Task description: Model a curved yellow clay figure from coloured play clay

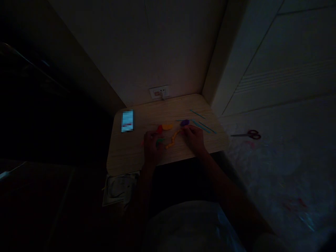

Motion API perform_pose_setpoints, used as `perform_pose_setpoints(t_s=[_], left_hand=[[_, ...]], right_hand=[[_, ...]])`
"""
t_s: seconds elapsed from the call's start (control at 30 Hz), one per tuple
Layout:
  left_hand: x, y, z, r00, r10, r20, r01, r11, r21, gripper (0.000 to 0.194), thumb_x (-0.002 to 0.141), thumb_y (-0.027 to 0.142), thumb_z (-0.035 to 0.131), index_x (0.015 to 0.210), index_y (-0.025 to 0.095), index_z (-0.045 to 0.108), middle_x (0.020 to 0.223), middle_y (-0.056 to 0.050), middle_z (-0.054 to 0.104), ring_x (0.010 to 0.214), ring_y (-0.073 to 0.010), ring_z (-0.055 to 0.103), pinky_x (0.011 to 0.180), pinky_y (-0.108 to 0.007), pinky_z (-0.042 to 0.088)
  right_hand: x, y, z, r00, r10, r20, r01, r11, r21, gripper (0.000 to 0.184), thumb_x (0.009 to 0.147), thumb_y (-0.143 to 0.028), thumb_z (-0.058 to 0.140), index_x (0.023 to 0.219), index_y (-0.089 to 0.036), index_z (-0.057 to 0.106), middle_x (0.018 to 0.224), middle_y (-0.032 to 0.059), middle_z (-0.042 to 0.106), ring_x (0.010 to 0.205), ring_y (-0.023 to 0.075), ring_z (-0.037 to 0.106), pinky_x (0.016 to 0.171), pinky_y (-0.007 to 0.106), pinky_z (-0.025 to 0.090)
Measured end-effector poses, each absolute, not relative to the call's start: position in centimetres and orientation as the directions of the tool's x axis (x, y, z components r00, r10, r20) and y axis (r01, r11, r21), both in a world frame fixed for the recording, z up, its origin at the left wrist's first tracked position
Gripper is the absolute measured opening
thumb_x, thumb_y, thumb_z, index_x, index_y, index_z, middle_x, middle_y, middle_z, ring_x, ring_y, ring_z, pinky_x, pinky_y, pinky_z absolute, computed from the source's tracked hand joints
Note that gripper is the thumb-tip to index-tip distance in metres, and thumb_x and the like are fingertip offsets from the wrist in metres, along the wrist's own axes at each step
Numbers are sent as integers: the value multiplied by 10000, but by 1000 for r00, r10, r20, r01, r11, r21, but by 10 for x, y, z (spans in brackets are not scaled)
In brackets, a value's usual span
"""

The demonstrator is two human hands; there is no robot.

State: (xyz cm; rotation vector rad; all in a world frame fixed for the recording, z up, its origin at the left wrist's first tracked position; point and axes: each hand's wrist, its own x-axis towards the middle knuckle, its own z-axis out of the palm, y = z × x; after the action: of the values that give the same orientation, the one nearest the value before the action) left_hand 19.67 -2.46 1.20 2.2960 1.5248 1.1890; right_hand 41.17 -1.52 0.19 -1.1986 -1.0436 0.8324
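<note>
The scene is dim. My right hand (pixel 194 139) pinches the upper end of a thin, bumpy orange strand (pixel 173 138) that looks like modelling clay. The strand curves down to the left across the tabletop. My left hand (pixel 151 148) rests on the table with thumb and fingers apart. By its fingertips lie a red lump (pixel 159 129) and a green piece (pixel 160 140), the latter partly hidden by the hand. A yellow-orange piece (pixel 167 127) touches the red lump. Just beyond my right fingers sits a purple lump (pixel 184 122).
Several thin teal sticks (pixel 201 126) lie at the right of the small wooden table (pixel 123 154). A lit phone (pixel 127 121) is at its left. Behind is a wall socket (pixel 159 92) with a plug. Scissors (pixel 253 134) lie beyond the right edge on a pale, crinkled surface.
</note>
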Motion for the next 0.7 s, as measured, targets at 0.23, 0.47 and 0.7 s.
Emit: perform_pose_setpoints(t_s=[0.23,0.47,0.7], left_hand=[[195,-23,9,148,811,566,693,-493,526,240,808,118,575,1001,197,694,1118,-103,566,1112,-284,580,1019,-466,510],[194,-21,8,142,822,551,695,-479,537,230,815,127,574,994,208,695,1120,-96,562,1117,-278,579,1021,-461,517],[195,-22,10,136,833,536,703,-462,540,257,788,100,581,993,207,693,1129,-103,574,1116,-288,581,1023,-476,515]], right_hand=[[416,-13,-4,311,916,254,80,241,-967,426,931,-599,589,834,-234,786,749,29,718,702,194,635,708,338,530],[415,-12,-5,286,923,257,49,254,-966,246,835,-402,743,1025,-251,788,1032,54,792,950,229,715,926,408,554],[413,-17,-2,253,918,305,199,259,-945,182,900,-374,666,903,-244,794,920,56,795,846,238,711,822,388,560]])
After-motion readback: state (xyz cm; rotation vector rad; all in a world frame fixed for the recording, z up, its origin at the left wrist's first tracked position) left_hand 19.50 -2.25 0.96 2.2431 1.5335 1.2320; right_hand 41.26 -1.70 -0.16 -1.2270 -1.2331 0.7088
